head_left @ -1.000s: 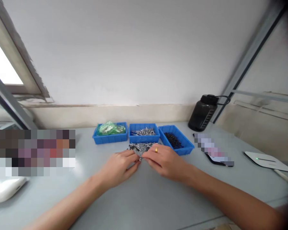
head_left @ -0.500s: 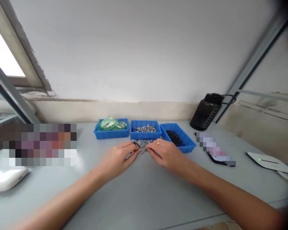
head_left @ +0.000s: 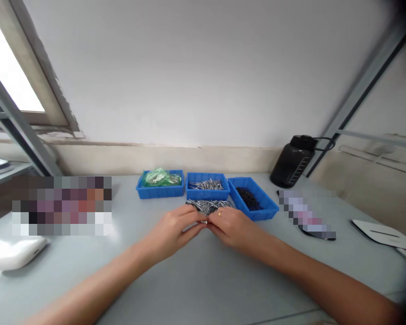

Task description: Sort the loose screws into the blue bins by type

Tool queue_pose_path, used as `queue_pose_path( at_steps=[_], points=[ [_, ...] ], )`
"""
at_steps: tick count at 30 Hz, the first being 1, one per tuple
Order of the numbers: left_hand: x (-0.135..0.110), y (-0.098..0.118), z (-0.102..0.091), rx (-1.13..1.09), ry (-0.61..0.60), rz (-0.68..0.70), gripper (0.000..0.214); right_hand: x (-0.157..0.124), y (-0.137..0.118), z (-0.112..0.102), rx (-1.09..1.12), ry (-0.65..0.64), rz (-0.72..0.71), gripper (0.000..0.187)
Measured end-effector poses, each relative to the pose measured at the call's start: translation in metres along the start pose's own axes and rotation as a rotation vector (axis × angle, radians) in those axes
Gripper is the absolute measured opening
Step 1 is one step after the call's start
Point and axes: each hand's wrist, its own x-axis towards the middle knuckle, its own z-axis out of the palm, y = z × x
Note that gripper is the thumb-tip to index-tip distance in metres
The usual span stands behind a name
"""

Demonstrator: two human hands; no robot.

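Observation:
My left hand (head_left: 178,225) and my right hand (head_left: 230,225) meet fingertip to fingertip just above the table. Both are closed in a pinch around a small silver metal piece (head_left: 205,221); its exact kind is too small to make out. Right behind the fingers lies a loose pile of thin silver metal pins (head_left: 211,206), partly covered by my hands. Behind the pile stands a blue bin (head_left: 207,195) with more silver pins. To its right, an angled blue bin (head_left: 269,211) contains thin black pieces (head_left: 248,198).
A third blue bin (head_left: 160,193) at the left holds a green plastic bag (head_left: 158,176). At the back right stands a dark bottle (head_left: 292,162), with a blurred-out flat object (head_left: 304,214) in front. A white device (head_left: 375,232) lies farther right, a white case (head_left: 20,253) at the left.
My hands have come slightly nearer and sit closer together. The fingertips now cover most of the silver piece. The whole view has shifted a little.

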Motion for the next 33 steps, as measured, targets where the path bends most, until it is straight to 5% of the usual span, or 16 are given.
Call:
queue_pose_path(
  at_steps=[12,21,33],
  points=[
    [0.001,0.006,-0.004,-0.044,0.090,-0.214,0.006,-0.001,-0.003,-0.013,0.167,0.207,-0.088,0.021],
    [0.001,0.003,-0.002,-0.019,0.022,-0.206,0.004,-0.001,-0.005,-0.015,0.121,0.139,-0.168,0.023],
    [0.000,-0.002,0.002,0.073,-0.010,-0.109,0.016,0.000,0.003,-0.009,0.112,0.179,-0.069,0.020]
  ],
)
